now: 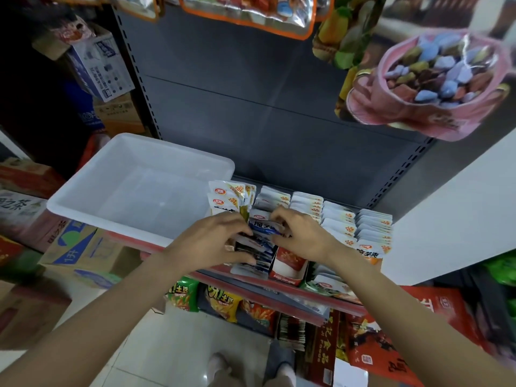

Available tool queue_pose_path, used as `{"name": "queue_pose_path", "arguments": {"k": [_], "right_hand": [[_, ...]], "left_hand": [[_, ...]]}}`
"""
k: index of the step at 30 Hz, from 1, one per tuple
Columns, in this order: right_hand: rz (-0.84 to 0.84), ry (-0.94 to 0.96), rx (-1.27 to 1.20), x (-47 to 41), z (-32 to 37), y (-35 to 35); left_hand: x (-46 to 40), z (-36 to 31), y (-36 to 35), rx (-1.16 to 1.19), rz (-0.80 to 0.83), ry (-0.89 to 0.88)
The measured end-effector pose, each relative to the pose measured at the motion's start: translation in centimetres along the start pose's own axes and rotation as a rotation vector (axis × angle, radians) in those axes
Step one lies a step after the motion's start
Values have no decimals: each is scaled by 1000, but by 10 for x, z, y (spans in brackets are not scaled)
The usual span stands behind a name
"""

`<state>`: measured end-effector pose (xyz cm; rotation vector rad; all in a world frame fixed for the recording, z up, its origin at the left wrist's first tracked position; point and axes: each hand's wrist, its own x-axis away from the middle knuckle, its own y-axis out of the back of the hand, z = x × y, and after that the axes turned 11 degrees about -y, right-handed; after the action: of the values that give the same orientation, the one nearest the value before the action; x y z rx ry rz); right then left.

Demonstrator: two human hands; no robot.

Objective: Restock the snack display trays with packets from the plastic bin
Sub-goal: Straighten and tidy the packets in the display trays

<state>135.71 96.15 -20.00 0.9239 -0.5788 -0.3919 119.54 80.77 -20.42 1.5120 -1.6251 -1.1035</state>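
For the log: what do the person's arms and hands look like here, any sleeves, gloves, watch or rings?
Both forearms are bare up to the frame edge, with no sleeves in view. The left hand and right hand wear no gloves. No watch, bracelet or ring shows on either wrist or on the visible fingers.

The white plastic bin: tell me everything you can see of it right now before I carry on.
The white plastic bin is a shallow, rectangular, translucent tub with rounded corners and a rolled rim. It looks empty; no packets show inside. It sits level at the left end of the shelf, its left part overhanging the cardboard boxes below. Its right wall stands close against the leftmost row of packets; whether they touch cannot be told. Neither the left hand nor the right hand touches it.
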Motion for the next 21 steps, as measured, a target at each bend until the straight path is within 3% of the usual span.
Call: {"name": "queue_pose_path", "arguments": {"k": [2, 4, 7, 13, 17, 21], "right_hand": [[-12, -2, 46, 4, -2, -5], [-155, -34, 121, 7, -1, -9], [-330, -66, 180, 9, 2, -12], [-343, -81, 112, 20, 4, -12], [-414, -57, 5, 35, 5, -20], [-288, -41, -60, 44, 3, -39]], "left_hand": [[2, -1, -4, -76, 91, -32], [-3, -6, -7, -172, 80, -44], [-22, -19, -4, -317, 87, 84], [-42, -28, -9, -399, 143, 62], [-16, -19, -14, -156, -84, 23], [13, -9, -30, -264, -250, -225]]}}
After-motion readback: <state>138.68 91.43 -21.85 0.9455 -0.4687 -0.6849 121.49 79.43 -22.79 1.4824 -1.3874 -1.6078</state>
